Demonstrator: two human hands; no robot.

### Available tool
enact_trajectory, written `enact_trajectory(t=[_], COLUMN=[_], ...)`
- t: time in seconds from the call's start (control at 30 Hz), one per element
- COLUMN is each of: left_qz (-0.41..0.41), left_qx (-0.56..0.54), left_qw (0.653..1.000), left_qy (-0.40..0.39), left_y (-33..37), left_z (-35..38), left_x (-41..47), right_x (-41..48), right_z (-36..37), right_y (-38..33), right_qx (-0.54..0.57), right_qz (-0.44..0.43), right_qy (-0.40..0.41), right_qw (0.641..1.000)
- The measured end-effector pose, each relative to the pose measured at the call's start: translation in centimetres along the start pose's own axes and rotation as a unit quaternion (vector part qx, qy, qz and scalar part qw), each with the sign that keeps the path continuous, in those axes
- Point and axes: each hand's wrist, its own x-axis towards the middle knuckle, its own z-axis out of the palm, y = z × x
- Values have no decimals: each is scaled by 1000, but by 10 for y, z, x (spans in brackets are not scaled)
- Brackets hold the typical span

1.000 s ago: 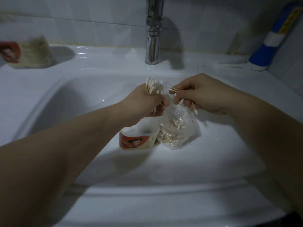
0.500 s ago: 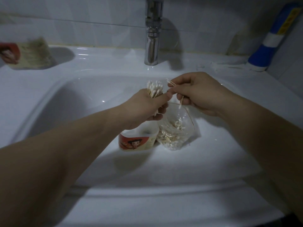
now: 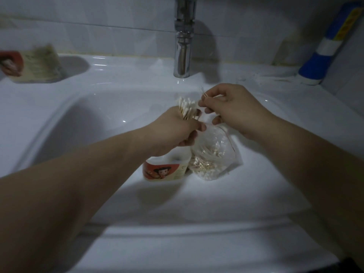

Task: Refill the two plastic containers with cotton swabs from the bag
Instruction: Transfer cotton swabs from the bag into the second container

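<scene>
Cotton swabs: a thick bundle stood tips-up in the left fist, above the sink; more remained in the bag.
Left hand: clenched round the bundle, directly over the basin container.
Right hand: pinched a few loose swabs between thumb and fingers.
Change: within the last second the right hand had drawn in beside the bundle, and the swab dangling beneath it no longer showed.
Bag: lay in the basin, touching the basin container.
Basin container: mouth mostly hidden.
Ledge container: blurred, seemingly full.
Meaning: the handful was probably being topped up; loading not yet done.
</scene>
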Motion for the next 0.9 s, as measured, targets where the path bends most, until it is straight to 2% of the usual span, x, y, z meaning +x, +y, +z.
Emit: enact_trajectory(t=[0.13, 0.27, 0.37, 0.43, 0.53, 0.6, 0.67, 0.73, 0.9], left_qz=[28, 47, 36, 28, 21, 26, 43, 52, 48], left_qx=[-17, -33, -57, -76, -93, -78, -43, -27, -17], left_qw=[997, 994, 994, 993, 987, 984, 982, 984, 992], left_qy=[72, 88, 83, 88, 127, 158, 177, 171, 111], left_y=[3, 3, 2, 3, 6, 6, 5, 5, 2], left_z=[-2, -3, -2, -2, -3, -7, -9, -10, -3], left_x=[5, 4, 3, 4, 7, 9, 11, 12, 8], right_x=[-2, -8, -10, -9, -6, -10, -15, -20, -20], right_z=[-5, -1, 4, 3, -1, 0, 1, 6, 20], right_y=[0, -3, -5, -5, -2, 0, 1, 2, 8], right_qx=[8, 75, 95, 61, -83, -214, -358, -450, -495], right_qz=[-20, -12, 10, 22, 28, 36, 10, -26, -46], right_qy=[-18, -100, -118, -101, -107, -177, -250, -283, -304], right_qw=[1000, 992, 988, 993, 990, 960, 900, 847, 813])
